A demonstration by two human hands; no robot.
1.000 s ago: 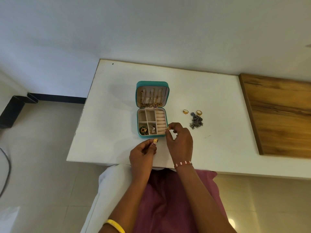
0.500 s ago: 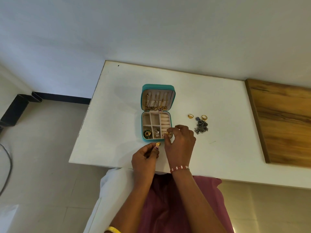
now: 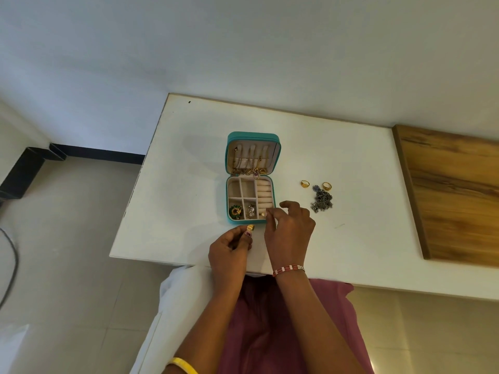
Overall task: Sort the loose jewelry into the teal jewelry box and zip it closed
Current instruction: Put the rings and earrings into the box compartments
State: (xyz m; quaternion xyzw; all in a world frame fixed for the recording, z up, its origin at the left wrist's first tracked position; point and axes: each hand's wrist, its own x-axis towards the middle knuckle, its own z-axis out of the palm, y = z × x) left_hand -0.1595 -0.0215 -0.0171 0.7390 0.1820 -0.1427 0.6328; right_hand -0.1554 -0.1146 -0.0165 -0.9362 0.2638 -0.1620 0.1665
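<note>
The teal jewelry box (image 3: 252, 135) lies open on the white table (image 3: 189, 157), its lid upright with gold chains hanging inside. In the tray's near compartments sit a green and gold piece (image 3: 235, 211) and a silver piece (image 3: 251, 211). My right hand (image 3: 290, 230) is at the box's near right corner, its fingertips pinching a small gold ring (image 3: 262, 214) against the nearest ring roll. My left hand (image 3: 229, 247) hovers just in front of the box and pinches a wider gold ring (image 3: 250, 227). Right of the box lie two gold rings (image 3: 305, 184) (image 3: 327, 186) and a dark silver chain pile (image 3: 321, 198).
A wooden board (image 3: 456, 195) covers the table's right end. The table's near edge runs just under my wrists, with my lap in pink cloth below. The floor and a black frame (image 3: 24, 171) are off to the left.
My right hand moved the small gold ring from in front of the box onto the nearest ring roll. The left hand kept its ring and stayed in place. The camera view shifted slightly.
</note>
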